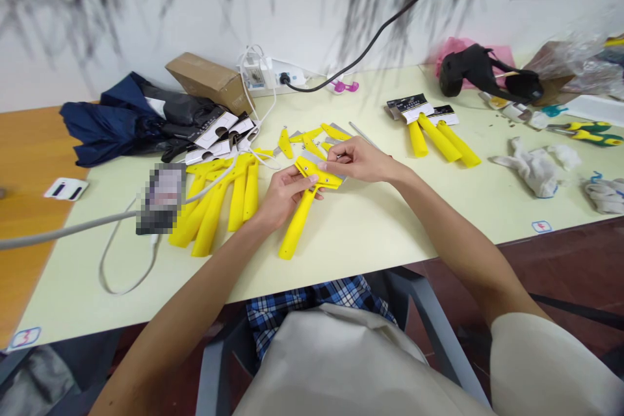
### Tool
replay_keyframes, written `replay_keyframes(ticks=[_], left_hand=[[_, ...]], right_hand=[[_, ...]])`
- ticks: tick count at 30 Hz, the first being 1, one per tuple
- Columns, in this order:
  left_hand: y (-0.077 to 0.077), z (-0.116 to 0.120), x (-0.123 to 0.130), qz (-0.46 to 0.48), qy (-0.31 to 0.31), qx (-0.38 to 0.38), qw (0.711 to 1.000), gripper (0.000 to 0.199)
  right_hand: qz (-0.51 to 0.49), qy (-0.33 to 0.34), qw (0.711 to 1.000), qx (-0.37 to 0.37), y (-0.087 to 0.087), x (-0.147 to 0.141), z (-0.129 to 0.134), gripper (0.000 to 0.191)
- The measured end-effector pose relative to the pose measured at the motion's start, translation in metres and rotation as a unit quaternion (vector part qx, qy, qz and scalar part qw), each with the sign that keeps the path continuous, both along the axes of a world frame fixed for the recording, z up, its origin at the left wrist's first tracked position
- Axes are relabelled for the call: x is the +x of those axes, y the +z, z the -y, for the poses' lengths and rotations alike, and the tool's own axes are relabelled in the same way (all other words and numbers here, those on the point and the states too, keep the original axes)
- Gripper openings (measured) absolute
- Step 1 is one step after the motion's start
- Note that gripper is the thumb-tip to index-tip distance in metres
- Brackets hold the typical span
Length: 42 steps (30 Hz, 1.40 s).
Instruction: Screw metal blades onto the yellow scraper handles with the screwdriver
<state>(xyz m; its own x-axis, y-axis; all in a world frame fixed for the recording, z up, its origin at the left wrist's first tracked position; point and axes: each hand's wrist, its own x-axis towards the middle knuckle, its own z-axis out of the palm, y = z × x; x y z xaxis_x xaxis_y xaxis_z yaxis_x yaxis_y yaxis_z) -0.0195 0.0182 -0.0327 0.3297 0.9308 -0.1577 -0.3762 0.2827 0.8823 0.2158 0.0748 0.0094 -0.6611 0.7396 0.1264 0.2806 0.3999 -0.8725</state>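
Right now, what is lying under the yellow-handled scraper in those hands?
Below the scraper's handle, the pale table top shows. Whatever lies under its metal blade and the left hand is covered and cannot be seen.

Left hand (284,198) holding yellow-handled scraper (297,224), right fingers (336,156) touching its metal blade (312,159)

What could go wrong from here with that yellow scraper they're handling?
The metal blade of the yellow-handled scraper sits close to the right hand, held with the left hand; if the edge is sharp, a slip might nick the fingers. The grey cable appears to cross the pile of scrapers, so tugging it could shift them.
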Motion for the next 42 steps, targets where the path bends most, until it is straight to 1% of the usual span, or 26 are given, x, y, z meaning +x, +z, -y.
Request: replay_keyframes(ticks=[5, 8, 10, 14, 17, 24, 30, 36, 42], left_hand=[[-0.003, -0.001, -0.001, -0.002, -0.005, 0.005, 1.000, 0.044], [-0.004, -0.001, -0.001, -0.008, -0.008, 0.007, 1.000, 0.044], [-0.005, -0.001, -0.001, -0.010, -0.013, 0.008, 1.000, 0.044], [-0.007, 0.000, -0.001, -0.009, -0.015, 0.008, 1.000, 0.044], [-0.008, -0.001, -0.001, -0.016, -0.012, 0.009, 1.000, 0.046], [-0.007, -0.002, 0.002, -0.028, -0.002, 0.012, 1.000, 0.045], [-0.006, -0.002, 0.004, -0.017, 0.014, 0.005, 1.000, 0.049], [-0.008, 0.000, 0.004, -0.046, 0.006, 0.023, 0.999, 0.049], [-0.012, 0.000, 0.001, -0.069, -0.018, 0.032, 0.997, 0.048]], right_hand=[[0.013, -0.003, 1.000, 0.005, 0.003, -0.001, 0.003, 0.062], [0.031, 0.005, 0.999, 0.014, 0.003, -0.003, 0.005, 0.066], [0.050, 0.004, 0.998, 0.049, 0.002, -0.005, 0.006, 0.067], [0.082, 0.003, 0.985, 0.154, -0.002, -0.009, 0.006, 0.064], [0.091, 0.010, 0.978, 0.187, -0.004, -0.010, 0.006, 0.061], [0.115, 0.025, 0.973, 0.199, -0.007, -0.011, 0.008, 0.052], [0.122, 0.017, 0.971, 0.206, -0.007, -0.012, 0.010, 0.042], [0.120, 0.023, 0.971, 0.207, -0.011, -0.012, 0.009, 0.047], [0.114, 0.030, 0.973, 0.201, -0.010, -0.013, 0.011, 0.047]])
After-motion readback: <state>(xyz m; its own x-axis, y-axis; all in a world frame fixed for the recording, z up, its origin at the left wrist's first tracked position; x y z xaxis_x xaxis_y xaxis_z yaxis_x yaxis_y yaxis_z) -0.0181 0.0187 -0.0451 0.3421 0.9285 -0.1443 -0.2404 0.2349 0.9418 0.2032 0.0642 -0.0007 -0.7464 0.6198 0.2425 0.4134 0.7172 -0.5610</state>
